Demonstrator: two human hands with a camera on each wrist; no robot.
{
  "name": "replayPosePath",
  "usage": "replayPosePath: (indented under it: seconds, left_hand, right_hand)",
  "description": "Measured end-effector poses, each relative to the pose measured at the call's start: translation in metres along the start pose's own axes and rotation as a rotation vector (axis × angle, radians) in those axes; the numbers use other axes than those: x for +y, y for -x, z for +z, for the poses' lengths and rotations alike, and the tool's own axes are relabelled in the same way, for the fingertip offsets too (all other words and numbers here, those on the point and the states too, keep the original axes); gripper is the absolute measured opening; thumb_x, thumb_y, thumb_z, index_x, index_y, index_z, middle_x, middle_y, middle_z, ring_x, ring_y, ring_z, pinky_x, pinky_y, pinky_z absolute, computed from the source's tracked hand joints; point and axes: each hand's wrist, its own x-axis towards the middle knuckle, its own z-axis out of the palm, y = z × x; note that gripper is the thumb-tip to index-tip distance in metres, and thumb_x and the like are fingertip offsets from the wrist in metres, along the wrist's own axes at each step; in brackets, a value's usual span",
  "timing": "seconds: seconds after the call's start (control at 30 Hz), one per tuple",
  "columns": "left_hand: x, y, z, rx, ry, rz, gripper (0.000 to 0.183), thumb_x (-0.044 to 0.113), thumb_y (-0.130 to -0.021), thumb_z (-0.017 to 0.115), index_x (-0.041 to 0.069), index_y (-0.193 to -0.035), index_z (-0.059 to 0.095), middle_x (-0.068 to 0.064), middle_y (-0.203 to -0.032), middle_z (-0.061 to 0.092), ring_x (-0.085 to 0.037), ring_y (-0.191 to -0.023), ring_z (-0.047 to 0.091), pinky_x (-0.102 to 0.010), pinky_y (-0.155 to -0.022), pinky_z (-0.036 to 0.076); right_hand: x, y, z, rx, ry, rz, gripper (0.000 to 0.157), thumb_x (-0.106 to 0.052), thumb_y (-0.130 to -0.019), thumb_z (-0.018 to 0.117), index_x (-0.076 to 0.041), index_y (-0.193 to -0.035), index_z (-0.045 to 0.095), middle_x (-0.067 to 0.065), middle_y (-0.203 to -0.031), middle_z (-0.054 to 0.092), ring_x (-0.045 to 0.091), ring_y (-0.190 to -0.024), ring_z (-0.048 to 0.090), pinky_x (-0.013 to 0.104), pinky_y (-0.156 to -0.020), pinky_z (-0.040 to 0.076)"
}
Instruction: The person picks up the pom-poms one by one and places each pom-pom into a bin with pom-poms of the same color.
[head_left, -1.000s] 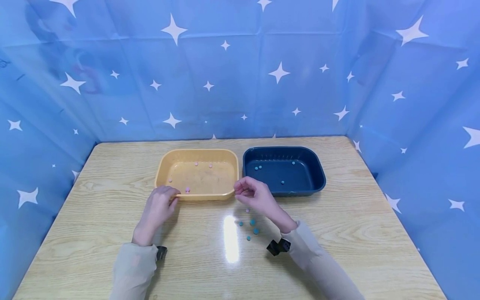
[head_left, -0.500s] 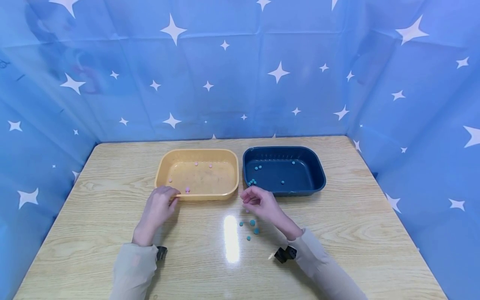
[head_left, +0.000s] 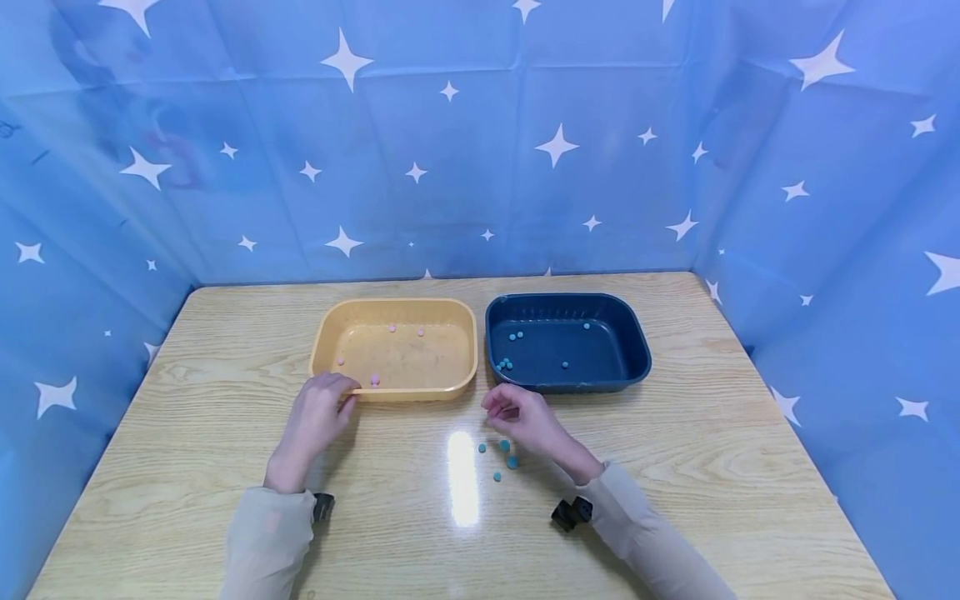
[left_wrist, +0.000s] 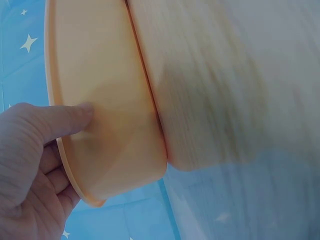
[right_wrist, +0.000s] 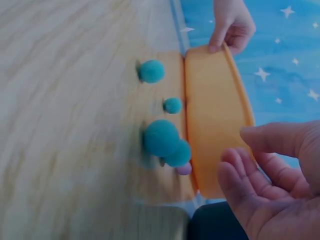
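Observation:
My left hand [head_left: 317,417] grips the front-left rim of the yellow tray [head_left: 408,394]; in the left wrist view the thumb [left_wrist: 70,120] lies on the outer wall and the fingers curl behind the rim. My right hand [head_left: 531,423] hovers just in front of the dark blue tray [head_left: 581,387], near its front-left corner. In the right wrist view its thumb and fingers are apart, with nothing between them. Several teal pom-poms [head_left: 505,445] lie on the table beside and below it. A small pink-purple pom-pom [right_wrist: 184,169] shows there too, hidden in the head view.
Several pink pom-poms [head_left: 376,380] lie in the yellow tray. Several small teal pom-poms [head_left: 565,365] are spread in the blue tray, some bunched at its front-left corner. The trays stand side by side on a wooden table [head_left: 712,467], with a starry blue curtain [head_left: 420,125] behind.
My right hand has shifted right and toward me from between the trays, then slightly lower. Teal pom-poms at the blue tray's front-left corner have come into view. The left hand stays put.

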Motion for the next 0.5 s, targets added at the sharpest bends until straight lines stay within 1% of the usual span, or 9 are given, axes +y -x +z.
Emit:
replayPosePath:
  seconds: [0.13, 0.27, 0.5]
  left_hand:
    - [-0.0001, -0.0002, -0.0001, -0.001, 0.001, 0.001, 0.019, -0.01, -0.064, 0.076, -0.002, -0.078, 0.065, -0.012, -0.074, 0.065, -0.029, -0.07, 0.059, -0.043, -0.068, 0.046]
    - [0.0, 0.0003, 0.0, -0.005, 0.0, -0.003, 0.02, -0.01, -0.064, 0.076, -0.002, -0.078, 0.065, -0.012, -0.075, 0.065, -0.029, -0.071, 0.059, -0.043, -0.068, 0.046]
    - [0.0001, 0.0003, -0.0003, -0.009, 0.0, -0.009, 0.02, -0.01, -0.064, 0.076, -0.002, -0.079, 0.065, -0.012, -0.076, 0.066, -0.03, -0.072, 0.059, -0.043, -0.069, 0.046]
  right_hand:
    - [0.0008, 0.0013, 0.0015, -0.031, 0.02, -0.027, 0.018, 0.012, -0.079, 0.063, 0.005, -0.095, 0.06, 0.018, -0.092, 0.062, 0.029, -0.084, 0.061, 0.03, -0.076, 0.053]
    - [0.0014, 0.0015, 0.0028, -0.032, 0.059, -0.058, 0.018, 0.012, -0.079, 0.062, 0.005, -0.095, 0.06, 0.018, -0.092, 0.061, 0.03, -0.084, 0.061, 0.034, -0.075, 0.054]
    - [0.0034, -0.0005, 0.0038, -0.041, 0.101, -0.051, 0.019, 0.013, -0.079, 0.061, 0.004, -0.096, 0.059, 0.016, -0.094, 0.061, 0.028, -0.085, 0.061, 0.035, -0.077, 0.053]
